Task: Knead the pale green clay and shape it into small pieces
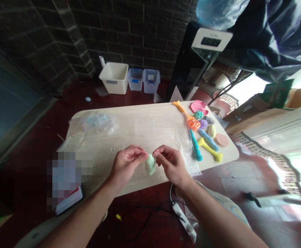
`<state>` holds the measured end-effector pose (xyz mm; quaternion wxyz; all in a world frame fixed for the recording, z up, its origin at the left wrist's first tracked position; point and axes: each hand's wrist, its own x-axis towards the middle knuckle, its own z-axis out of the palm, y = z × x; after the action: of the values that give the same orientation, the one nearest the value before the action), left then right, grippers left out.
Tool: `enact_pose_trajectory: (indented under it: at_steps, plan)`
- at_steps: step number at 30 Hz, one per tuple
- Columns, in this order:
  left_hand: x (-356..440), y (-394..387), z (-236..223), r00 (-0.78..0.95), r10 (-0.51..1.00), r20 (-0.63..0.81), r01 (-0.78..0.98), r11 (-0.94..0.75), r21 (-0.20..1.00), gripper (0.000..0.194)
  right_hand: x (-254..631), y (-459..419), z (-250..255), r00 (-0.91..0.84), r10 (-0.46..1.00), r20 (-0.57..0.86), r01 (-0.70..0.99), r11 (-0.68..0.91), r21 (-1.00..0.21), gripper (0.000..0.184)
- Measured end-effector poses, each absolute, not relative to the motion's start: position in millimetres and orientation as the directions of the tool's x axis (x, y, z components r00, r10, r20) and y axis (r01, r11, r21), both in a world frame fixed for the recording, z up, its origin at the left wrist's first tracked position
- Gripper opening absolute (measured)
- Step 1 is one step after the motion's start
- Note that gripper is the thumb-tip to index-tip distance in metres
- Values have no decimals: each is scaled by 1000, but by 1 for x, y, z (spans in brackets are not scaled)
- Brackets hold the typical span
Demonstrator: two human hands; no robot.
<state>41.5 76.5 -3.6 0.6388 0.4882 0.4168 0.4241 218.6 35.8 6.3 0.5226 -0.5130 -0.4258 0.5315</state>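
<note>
My left hand [126, 161] and my right hand [170, 162] meet over the near edge of a low pale table [130, 113]. Both pinch a small lump of pale green clay [150, 164] between thumb and fingertips, the left from its left side, the right from its upper right. The lump hangs just above the bubble wrap sheet [150, 134] that covers the table top.
Several coloured clay pieces [203, 132] lie at the table's right end, some rolled long, some flat discs. Crumpled clear plastic bags [99, 121] sit at the far left. A book [69, 199] lies at the near left corner. Storage bins [130, 78] stand by the brick wall. A power strip [183, 217] lies on the floor.
</note>
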Motion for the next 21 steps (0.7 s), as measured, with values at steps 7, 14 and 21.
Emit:
enact_pose_trajectory:
  at_steps: [7, 14, 21]
  plan:
    - [46, 71, -6, 541, 823, -172, -119, 278, 953, 41, 223, 41, -1, 87, 990, -113, -224, -91, -970, 38]
    - [36, 73, -9, 527, 820, -222, 108, 195, 975, 36, 235, 39, -3, 0, 996, -92, 57, -92, -994, 39]
    - [29, 77, -5, 462, 839, -288, 163, 239, 957, 44, 241, 37, 4, -128, 986, -104, 233, -72, -970, 38]
